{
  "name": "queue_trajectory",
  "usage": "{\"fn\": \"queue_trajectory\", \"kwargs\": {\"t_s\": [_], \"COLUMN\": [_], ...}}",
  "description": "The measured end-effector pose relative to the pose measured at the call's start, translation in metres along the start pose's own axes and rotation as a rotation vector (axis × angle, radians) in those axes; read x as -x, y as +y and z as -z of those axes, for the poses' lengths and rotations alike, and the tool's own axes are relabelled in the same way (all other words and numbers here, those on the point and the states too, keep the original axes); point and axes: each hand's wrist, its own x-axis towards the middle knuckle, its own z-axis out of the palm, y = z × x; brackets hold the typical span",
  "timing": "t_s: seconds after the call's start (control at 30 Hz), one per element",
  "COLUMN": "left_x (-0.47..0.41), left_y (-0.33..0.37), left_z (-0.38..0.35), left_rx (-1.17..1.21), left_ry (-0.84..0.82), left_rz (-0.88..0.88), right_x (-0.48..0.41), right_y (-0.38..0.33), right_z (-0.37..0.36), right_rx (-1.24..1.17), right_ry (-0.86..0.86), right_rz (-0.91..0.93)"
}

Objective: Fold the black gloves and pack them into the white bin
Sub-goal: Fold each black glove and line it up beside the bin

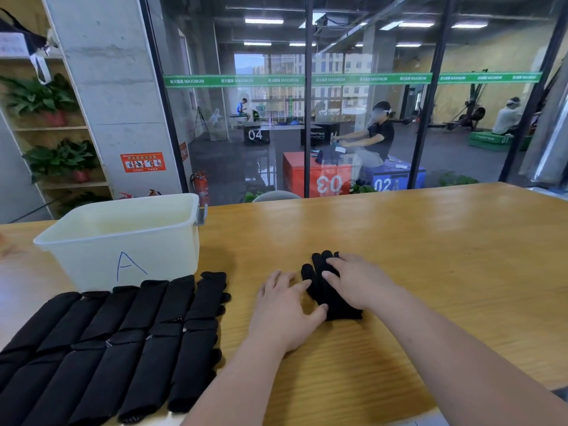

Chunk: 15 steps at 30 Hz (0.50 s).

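A black glove (325,295) lies flat on the wooden table (399,241), fingers pointing away from me. My right hand (359,281) rests flat on top of it with straight fingers. My left hand (284,305) lies open beside it, fingertips and thumb touching the glove's left edge. The white bin (123,241), marked with a blue "A", stands at the left; I see nothing inside it. Several black gloves (116,342) lie in overlapping rows in front of the bin.
A glass wall runs along the table's far edge, with people and numbered boxes behind it. A shelf with potted plants (52,99) and a concrete pillar (110,87) stand at the left. Bare table spreads to the right of my hands.
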Motion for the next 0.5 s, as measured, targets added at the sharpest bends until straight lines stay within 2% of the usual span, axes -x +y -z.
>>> {"fn": "queue_trajectory", "kwargs": {"t_s": [0.1, 0.23, 0.5], "left_x": [0.0, 0.0, -0.001], "left_y": [0.001, 0.0, -0.001], "left_z": [0.0, -0.001, -0.002], "left_rx": [0.024, 0.081, 0.077], "left_ry": [0.024, 0.135, 0.2], "left_rz": [-0.008, 0.038, 0.032], "right_x": [-0.013, -0.03, -0.047], "right_y": [-0.013, -0.02, -0.018], "right_z": [-0.004, -0.028, -0.034], "right_rx": [-0.037, -0.019, 0.0], "right_ry": [0.076, -0.046, -0.037], "right_rz": [0.024, 0.002, -0.044]}}
